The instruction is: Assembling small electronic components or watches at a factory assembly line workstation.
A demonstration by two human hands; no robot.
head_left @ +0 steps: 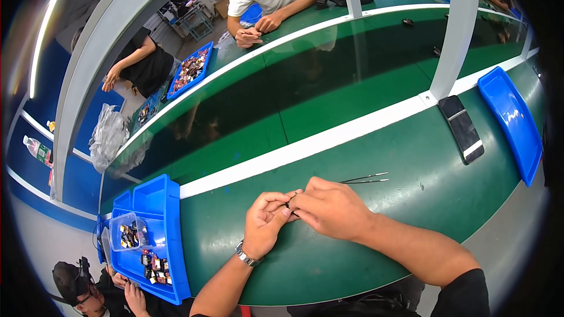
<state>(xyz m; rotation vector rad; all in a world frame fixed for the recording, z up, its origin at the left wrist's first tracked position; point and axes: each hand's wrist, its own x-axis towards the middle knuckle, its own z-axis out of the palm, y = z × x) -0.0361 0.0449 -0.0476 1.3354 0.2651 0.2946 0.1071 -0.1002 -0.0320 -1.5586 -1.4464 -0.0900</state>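
Your left hand and right hand meet fingertip to fingertip over the counter, both pinching a tiny dark part that looks light and easily dropped, so grip its edges, tweezers lying just beyond.

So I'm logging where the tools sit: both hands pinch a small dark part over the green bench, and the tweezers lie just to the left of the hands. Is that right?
Not quite. The tweezers lie to the right of the hands, beyond the right hand, not to the left. The head view shows it. The rest holds: the left hand and the right hand pinch a small dark part over the green bench.
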